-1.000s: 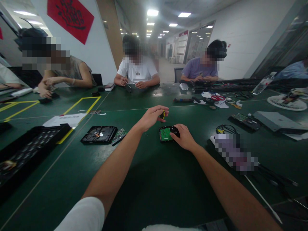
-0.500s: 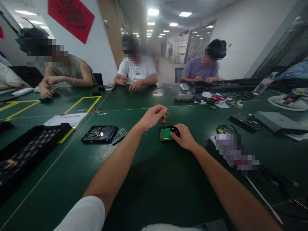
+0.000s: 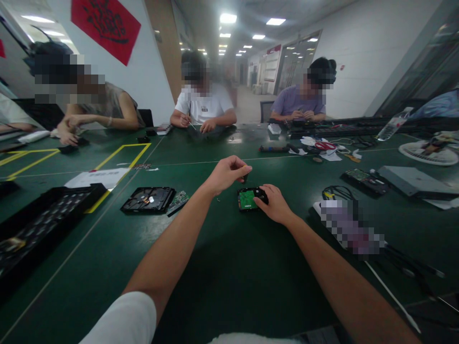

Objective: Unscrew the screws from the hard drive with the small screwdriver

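A hard drive (image 3: pixel 246 199) lies on the green table with its green circuit board facing up. My right hand (image 3: pixel 274 203) grips its right side, thumb on top and fingers along the far edge. Just above the drive's far left corner, my left hand (image 3: pixel 231 173) is closed in a pinch on a small screwdriver (image 3: pixel 245 178), mostly hidden by the fingers; its tip cannot be made out. Left of my left forearm are an opened black drive casing (image 3: pixel 148 199) and a loose circuit board (image 3: pixel 178 202). Tiny bits, perhaps screws (image 3: pixel 218 200), lie near my left wrist.
A long black tray (image 3: pixel 50 224) stands at the left. On the right are another hard drive (image 3: pixel 366 182), a grey box (image 3: pixel 418 181), cables (image 3: pixel 339 192) and a blurred-out device (image 3: pixel 349 227). Several people sit across the table, near a water bottle (image 3: pixel 394 125).
My left fingers have turned and shifted on the screwdriver; its yellow part no longer shows. My right hand and the hard drive have stayed put.
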Demonstrator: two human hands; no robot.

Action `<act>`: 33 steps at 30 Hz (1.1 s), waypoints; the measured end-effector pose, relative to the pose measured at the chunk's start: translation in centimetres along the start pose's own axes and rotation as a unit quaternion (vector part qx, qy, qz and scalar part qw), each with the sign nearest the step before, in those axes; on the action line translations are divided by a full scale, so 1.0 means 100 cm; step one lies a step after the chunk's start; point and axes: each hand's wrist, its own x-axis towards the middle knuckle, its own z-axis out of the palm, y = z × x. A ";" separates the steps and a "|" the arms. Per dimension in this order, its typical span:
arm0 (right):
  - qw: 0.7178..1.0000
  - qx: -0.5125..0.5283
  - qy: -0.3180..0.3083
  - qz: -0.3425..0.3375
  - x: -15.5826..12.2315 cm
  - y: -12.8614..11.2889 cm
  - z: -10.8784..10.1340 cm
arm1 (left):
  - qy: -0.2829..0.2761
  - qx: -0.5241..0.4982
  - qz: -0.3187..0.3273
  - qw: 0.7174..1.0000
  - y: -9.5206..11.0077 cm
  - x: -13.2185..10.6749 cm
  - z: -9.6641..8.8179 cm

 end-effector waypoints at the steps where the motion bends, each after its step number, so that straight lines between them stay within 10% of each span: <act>1: 1.000 -0.001 0.003 -0.002 0.000 0.000 0.000 | -0.003 -0.001 0.001 1.000 0.000 0.000 0.000; 33: 1.000 -0.003 0.007 -0.006 0.000 0.000 0.001 | -0.043 -0.060 0.001 0.997 0.002 0.002 0.003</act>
